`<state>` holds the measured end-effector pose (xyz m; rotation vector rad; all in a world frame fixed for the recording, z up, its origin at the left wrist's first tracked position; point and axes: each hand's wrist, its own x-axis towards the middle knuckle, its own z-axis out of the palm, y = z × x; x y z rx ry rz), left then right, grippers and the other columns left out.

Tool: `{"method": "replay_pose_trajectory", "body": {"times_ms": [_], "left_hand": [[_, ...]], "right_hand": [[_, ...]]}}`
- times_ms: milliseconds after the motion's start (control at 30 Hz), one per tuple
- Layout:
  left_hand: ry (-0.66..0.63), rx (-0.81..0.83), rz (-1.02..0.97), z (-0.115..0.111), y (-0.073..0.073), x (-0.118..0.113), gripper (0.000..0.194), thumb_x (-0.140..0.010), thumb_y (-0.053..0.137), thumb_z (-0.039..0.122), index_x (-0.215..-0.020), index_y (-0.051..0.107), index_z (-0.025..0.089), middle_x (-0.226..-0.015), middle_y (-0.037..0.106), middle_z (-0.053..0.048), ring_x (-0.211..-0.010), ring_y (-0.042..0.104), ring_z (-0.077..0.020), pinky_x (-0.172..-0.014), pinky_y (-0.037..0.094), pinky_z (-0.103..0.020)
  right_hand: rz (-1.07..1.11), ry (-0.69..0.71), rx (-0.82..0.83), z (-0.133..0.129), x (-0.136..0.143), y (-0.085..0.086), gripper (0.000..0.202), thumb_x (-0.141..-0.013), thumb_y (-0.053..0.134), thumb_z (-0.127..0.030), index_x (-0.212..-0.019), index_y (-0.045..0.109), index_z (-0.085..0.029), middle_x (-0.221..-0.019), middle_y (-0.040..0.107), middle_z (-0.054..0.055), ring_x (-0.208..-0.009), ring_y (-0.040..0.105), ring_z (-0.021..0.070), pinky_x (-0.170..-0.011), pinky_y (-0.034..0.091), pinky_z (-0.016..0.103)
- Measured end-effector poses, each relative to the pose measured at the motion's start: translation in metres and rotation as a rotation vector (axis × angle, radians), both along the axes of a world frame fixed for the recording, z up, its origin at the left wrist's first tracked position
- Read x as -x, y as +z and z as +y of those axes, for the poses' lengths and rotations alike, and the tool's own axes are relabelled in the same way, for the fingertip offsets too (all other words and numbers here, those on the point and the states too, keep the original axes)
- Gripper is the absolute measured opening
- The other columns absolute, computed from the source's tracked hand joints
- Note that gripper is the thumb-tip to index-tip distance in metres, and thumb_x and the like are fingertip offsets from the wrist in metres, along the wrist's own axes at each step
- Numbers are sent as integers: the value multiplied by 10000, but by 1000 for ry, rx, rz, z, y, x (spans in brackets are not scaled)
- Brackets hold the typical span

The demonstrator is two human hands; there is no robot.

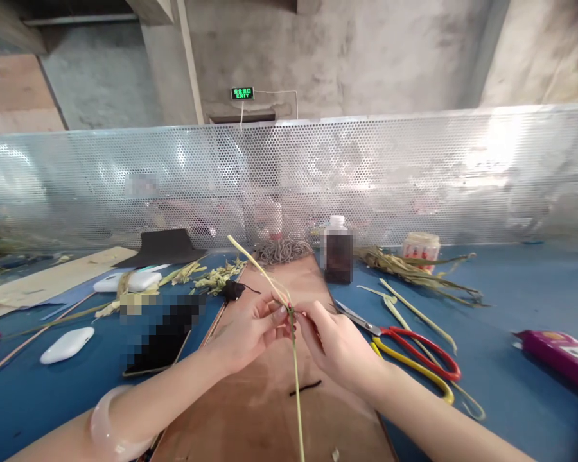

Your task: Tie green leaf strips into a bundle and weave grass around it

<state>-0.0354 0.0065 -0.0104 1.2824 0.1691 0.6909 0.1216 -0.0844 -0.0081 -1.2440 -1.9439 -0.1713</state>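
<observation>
My left hand [245, 333] and my right hand [341, 346] meet over the middle of a brown board [250, 410]. Between their pinched fingertips is a long, narrow, pale green plant strip [297, 391]. One end of it slants up and left past my fingers, and the other hangs down toward me. Where the fingertips come together, a small darker green bit shows at the strip, with a touch of red; its form is too small to make out. A short piece of black cord [305, 387] lies on the board below my hands.
Scissors [414, 350] with red and yellow handles lie right, beside loose strips [419, 314]. Behind stand a dark bottle [338, 256], a cord heap [284, 251] and dried leaves [414, 273]. Leftward are a phone [168, 340], a white case [67, 345] and a black bundle [234, 290].
</observation>
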Motion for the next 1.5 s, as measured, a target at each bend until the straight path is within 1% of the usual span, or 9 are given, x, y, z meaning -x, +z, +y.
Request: {"method": "replay_pose_trajectory", "body": {"times_ms": [433,567,733,833,933,1067,1200,1333,1500], "left_hand": [[-5,-9,14,-1,3,0,13,-853,575,171,-854,566,181,-780,603,-16,-733,575,-118,-727,458,-290],[5,-29,36,-4,4,1,65,-845,584,159,-906,578,180,-813,614,-25,-751,585,-124,-749,444,-291],[31,-78,96,-3,4,2,214,-820,621,156,-1032,598,179,-731,604,-14,-721,581,-113,-742,429,-271],[-29,-44,127,-2,4,1,373,-820,623,154,-1184,552,197,-678,573,2,-672,551,-100,-711,440,-275],[-116,-15,126,-3,5,0,417,-821,621,148,-1226,540,205,-682,538,14,-629,505,-80,-690,455,-283],[-91,-22,131,-3,6,0,478,-813,632,161,-1269,499,216,-744,573,-3,-630,517,-88,-678,460,-296],[85,-90,167,-1,5,-1,489,-808,643,204,-1261,461,192,-716,605,-8,-692,574,-132,-698,444,-300],[256,-178,252,-1,5,-3,269,-787,660,273,-1014,574,156,-747,632,-22,-722,586,-144,-711,439,-296],[281,-300,379,-6,11,-4,164,-771,659,315,-799,634,156,-737,641,-17,-717,576,-137,-721,437,-284]], "right_hand": [[397,108,212,-1,8,3,141,-889,416,-233,-898,531,-153,-526,524,-44,-409,364,75,-410,248,194],[457,117,199,2,11,2,141,-902,417,-231,-918,536,-157,-613,584,-18,-480,458,84,-459,328,189],[368,77,53,9,1,5,182,-920,391,-181,-940,572,-171,-797,616,39,-707,562,137,-643,450,244],[189,35,-97,15,-12,9,274,-915,423,-151,-1142,568,-207,-1018,582,84,-929,524,183,-817,451,325],[-17,54,-151,18,-19,9,255,-903,479,-163,-1077,639,-258,-1127,554,77,-1010,462,219,-892,415,394],[-111,50,-204,18,-22,7,200,-903,494,-187,-930,685,-242,-1033,618,65,-931,469,218,-823,414,387],[-162,35,-295,21,-28,5,187,-907,493,-158,-935,672,-208,-878,666,45,-846,493,190,-772,386,352],[-207,-9,-338,26,-34,3,186,-901,503,-150,-964,672,-194,-774,668,31,-770,501,177,-717,379,329],[-237,-74,-384,25,-37,6,182,-892,508,-147,-893,683,-199,-726,665,13,-738,503,167,-716,377,321]]}}
